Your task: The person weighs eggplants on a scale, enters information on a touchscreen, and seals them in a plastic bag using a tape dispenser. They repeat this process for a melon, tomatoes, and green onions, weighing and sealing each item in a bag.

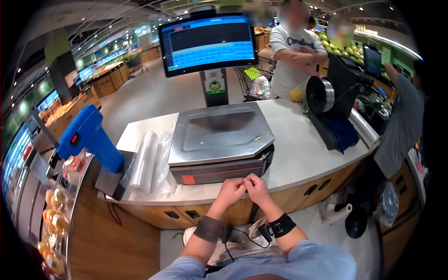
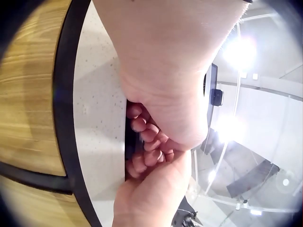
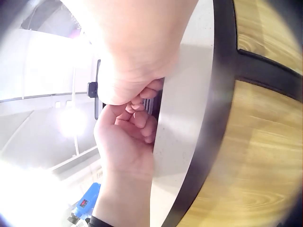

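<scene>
Blue sleeves (image 1: 326, 261) are seen below two hands brought together at the desk (image 1: 305, 158) edge.

The left hand (image 1: 232, 190) and right hand (image 1: 257, 189) are held narrow, their fingers curled inward and touched against each other; no object is seen in either. Just beyond them the metal-topped scale (image 1: 219, 135) is set on the desk. A clear plastic roll (image 1: 143, 161) is laid to their left, a lit screen (image 1: 210, 44) is mounted farther ahead, and a spool (image 1: 320, 95) is placed ahead to their right.

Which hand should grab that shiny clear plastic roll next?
Probably the left hand: it's nearer the clear plastic roll, which lies left of the silver flat-topped scale; the right hand is farther away.
</scene>
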`<act>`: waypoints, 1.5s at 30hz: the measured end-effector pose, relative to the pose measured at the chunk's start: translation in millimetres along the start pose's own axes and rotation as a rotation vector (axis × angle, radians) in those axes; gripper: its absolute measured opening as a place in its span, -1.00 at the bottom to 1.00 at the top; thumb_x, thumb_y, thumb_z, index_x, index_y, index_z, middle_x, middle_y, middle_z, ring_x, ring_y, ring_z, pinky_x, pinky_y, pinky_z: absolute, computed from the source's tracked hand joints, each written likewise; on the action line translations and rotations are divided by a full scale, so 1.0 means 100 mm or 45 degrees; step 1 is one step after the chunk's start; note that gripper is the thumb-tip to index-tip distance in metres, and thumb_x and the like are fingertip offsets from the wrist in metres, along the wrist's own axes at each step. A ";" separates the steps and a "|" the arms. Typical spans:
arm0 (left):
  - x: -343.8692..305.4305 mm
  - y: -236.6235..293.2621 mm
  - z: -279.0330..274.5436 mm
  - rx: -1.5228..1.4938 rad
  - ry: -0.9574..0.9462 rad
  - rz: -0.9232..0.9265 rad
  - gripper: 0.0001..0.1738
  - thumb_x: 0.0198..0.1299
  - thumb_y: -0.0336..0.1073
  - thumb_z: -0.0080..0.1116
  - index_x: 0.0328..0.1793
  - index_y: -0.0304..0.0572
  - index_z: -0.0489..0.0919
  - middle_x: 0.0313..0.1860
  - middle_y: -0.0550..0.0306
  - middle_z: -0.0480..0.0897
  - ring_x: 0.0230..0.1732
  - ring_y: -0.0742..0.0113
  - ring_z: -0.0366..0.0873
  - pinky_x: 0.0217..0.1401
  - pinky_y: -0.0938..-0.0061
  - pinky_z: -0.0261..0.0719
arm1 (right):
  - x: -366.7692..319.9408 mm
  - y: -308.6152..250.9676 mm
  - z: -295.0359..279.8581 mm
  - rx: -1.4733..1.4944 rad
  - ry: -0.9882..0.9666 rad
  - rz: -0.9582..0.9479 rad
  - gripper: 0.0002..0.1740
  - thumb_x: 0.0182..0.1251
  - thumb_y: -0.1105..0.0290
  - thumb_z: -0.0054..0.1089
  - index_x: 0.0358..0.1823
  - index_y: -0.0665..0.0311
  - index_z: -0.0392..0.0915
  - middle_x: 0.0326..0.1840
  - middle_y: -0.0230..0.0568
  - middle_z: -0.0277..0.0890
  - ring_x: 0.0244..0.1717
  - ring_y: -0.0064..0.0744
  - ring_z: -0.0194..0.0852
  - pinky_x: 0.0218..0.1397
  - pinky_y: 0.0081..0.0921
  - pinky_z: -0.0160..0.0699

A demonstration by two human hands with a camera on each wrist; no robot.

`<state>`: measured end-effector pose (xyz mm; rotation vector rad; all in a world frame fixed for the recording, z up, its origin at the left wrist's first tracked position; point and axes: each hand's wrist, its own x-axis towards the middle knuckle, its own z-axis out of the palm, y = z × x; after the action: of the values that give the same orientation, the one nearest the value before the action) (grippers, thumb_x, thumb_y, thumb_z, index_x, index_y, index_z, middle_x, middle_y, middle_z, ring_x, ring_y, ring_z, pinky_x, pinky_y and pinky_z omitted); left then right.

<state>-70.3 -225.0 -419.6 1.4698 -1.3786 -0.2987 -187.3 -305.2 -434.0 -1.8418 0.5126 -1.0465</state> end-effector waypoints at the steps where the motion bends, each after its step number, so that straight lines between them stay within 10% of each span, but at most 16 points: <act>1: 0.01 -0.01 0.01 -0.037 0.003 -0.016 -0.78 0.07 -0.25 0.10 -0.39 -0.30 0.56 -0.57 -0.16 0.52 -0.52 -0.10 0.51 -0.46 0.27 0.43 | 0.00 -0.06 -0.02 -0.020 -0.031 0.011 -0.84 0.34 0.42 0.10 -0.39 0.36 0.48 -0.59 -0.31 0.47 -0.51 -0.65 0.36 -0.45 -0.58 0.38; 28: -0.07 -0.03 -0.02 0.118 0.121 0.111 -0.77 -0.03 -0.24 0.05 -0.52 -0.26 0.56 -0.57 -0.13 0.56 -0.48 -0.14 0.54 -0.42 0.14 0.48 | -0.03 0.21 0.12 0.459 -0.027 0.102 -0.91 0.46 0.44 -0.02 -0.22 0.30 0.34 -0.39 -0.39 0.35 -0.34 -0.68 0.31 -0.35 -0.70 0.34; 45: 0.00 -0.07 0.05 0.000 -0.027 -0.057 -0.80 0.15 -0.31 0.04 -0.38 -0.35 0.53 -0.49 -0.24 0.53 -0.42 -0.18 0.54 -0.38 0.24 0.46 | -0.02 0.07 -0.04 0.227 -0.034 -0.007 -0.83 0.30 0.38 0.19 -0.36 0.34 0.48 -0.62 -0.40 0.36 -0.57 -0.71 0.25 -0.51 -0.64 0.25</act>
<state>-69.9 -229.2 -426.7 1.5031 -1.3642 -0.3438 -190.9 -308.9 -440.4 -1.6982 0.3855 -1.0358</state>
